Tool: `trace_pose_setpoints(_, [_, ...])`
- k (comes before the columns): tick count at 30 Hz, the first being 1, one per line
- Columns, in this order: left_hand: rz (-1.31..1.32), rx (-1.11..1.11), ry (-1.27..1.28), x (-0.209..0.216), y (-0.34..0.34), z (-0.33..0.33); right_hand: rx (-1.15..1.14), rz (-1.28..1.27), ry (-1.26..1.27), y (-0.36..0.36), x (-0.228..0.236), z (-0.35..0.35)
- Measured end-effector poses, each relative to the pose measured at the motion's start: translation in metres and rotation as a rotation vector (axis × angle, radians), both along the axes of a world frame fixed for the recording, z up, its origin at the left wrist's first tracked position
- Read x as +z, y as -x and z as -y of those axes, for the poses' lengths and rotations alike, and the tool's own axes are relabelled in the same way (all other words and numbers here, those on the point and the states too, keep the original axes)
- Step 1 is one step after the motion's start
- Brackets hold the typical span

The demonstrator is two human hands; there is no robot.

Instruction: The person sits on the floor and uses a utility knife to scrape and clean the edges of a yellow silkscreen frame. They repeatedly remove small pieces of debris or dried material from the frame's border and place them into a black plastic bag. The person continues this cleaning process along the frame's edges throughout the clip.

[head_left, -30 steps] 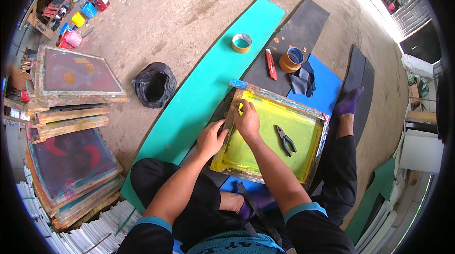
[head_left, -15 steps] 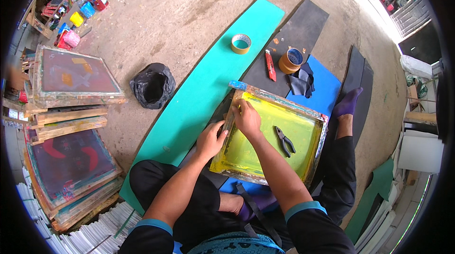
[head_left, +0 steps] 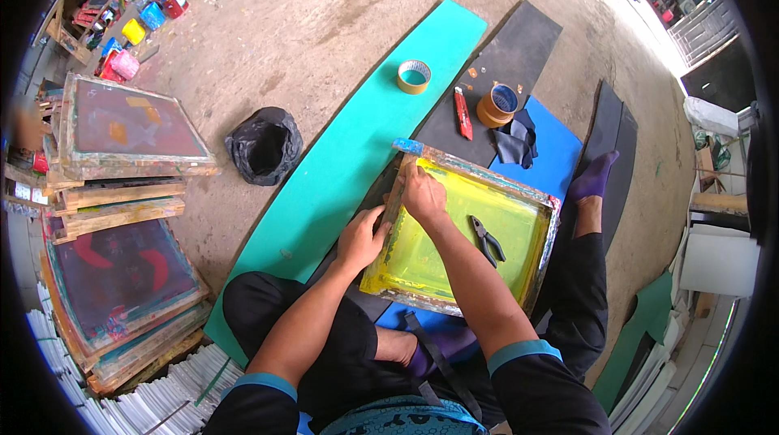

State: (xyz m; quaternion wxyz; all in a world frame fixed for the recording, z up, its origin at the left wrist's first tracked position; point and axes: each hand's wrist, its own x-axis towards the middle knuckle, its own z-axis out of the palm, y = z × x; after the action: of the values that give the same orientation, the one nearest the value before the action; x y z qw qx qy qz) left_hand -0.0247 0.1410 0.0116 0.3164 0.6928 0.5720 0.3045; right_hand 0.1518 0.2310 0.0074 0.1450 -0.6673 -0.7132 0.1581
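Note:
A wooden screen-printing frame (head_left: 479, 161) with yellow-stained mesh lies tilted in front of my crossed legs. My left hand (head_left: 363, 239) grips its left side rail, the thumb near the rail and the other fingers partly hidden. Inside the upper left corner, my right hand (head_left: 423, 191) is closed with fingertips pressed together at the left rail. Whatever is between those fingertips is too small or hidden to make out. Dark-handled pliers (head_left: 487, 242) rest on the mesh, right of my right forearm.
Beyond the frame are a red utility knife (head_left: 463, 114), a stack of tape rolls (head_left: 497, 106) and a dark cloth (head_left: 518, 141). A tape roll (head_left: 414, 78) sits on the green mat (head_left: 341, 167). Left are a black plastic bag (head_left: 264, 147) and stacked screens (head_left: 134, 163).
My right hand's fingers have turned and closed more tightly at the frame's left rail. My left hand keeps its place, and the pliers lie where they were.

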Motion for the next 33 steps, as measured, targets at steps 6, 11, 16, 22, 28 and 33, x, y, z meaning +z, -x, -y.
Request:
trace_pose_setpoints(6, [-0.014, 0.001, 0.013, -0.003, 0.000, 0.001, 0.057, 0.158, 0.068, 0.001, 0.009, -0.003])
trace_pose_setpoints(11, [-0.006, -0.002, 0.021, -0.002, 0.000, 0.001, 0.123, 0.231, 0.035, 0.003, 0.014, -0.003])
trace_pose_setpoints(16, [-0.008, -0.002, 0.026, -0.005, 0.000, 0.001, 0.145, 0.167, 0.054, 0.000, 0.015, 0.000])
trace_pose_setpoints(22, [-0.008, -0.016, 0.046, -0.004, 0.000, 0.002, -0.012, -0.075, -0.128, -0.029, 0.005, -0.018])
trace_pose_setpoints(28, [-0.016, -0.023, 0.114, 0.006, 0.000, 0.001, -0.309, 0.035, -0.238, -0.095, 0.015, -0.094])
trace_pose_setpoints(33, [-0.027, -0.008, 0.160, 0.012, 0.000, 0.000, -0.407, 0.071, -0.010, -0.105, 0.018, -0.132])
